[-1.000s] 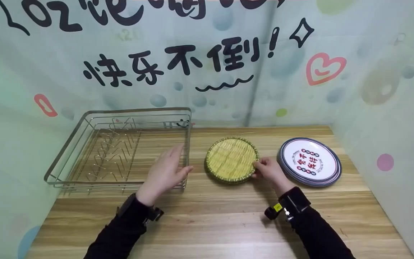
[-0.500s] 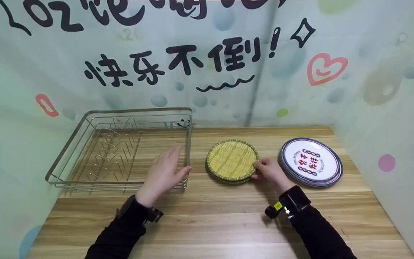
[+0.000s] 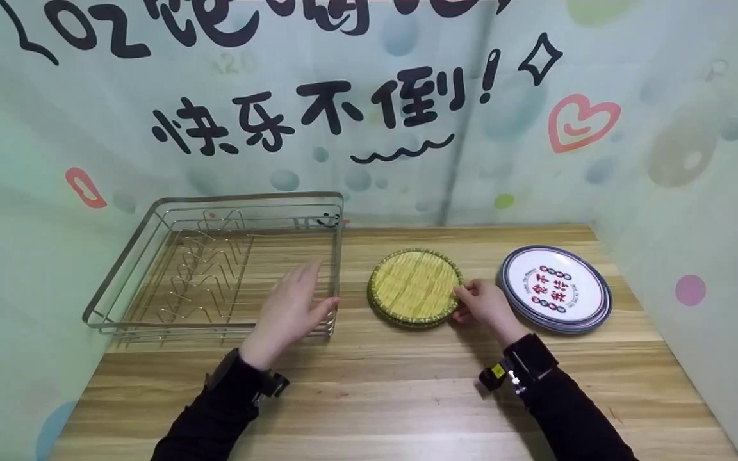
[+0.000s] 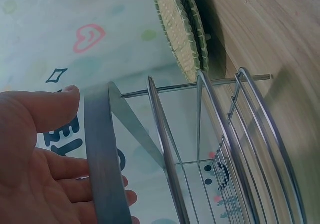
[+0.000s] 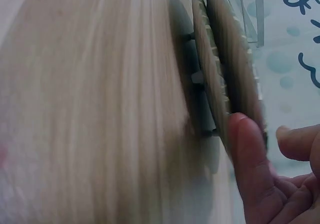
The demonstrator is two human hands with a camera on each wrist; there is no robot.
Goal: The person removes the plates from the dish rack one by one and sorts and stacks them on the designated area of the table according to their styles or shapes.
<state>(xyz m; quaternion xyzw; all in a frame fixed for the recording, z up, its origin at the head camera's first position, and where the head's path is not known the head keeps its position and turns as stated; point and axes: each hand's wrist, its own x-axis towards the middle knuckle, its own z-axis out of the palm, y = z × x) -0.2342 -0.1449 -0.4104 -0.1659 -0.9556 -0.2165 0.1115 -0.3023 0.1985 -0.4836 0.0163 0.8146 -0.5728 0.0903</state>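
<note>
Two round woven bamboo trays (image 3: 415,285) lie stacked in the middle of the wooden table. My right hand (image 3: 483,304) pinches the right rim of the upper bamboo tray between thumb and fingers. In the right wrist view a dark gap separates the upper and lower trays, and a finger (image 5: 246,139) lies at their edges. My left hand (image 3: 287,310) is held over the right end of a wire dish rack (image 3: 205,325), fingers extended and thumb apart. Seen from the left wrist, its fingertips pass behind the rack's flat metal rim (image 4: 102,154).
A stack of white plates (image 3: 555,283) with dark blue rims and red lettering stands close to the right of my right hand. Bent wire dividers (image 3: 196,275) rise inside the rack's left half. A printed curtain (image 3: 369,115) closes off the back and sides.
The upper tray's far edge has sunk slightly over the last second. My right hand and forearm have shifted a little to the right. My left hand has hardly moved.
</note>
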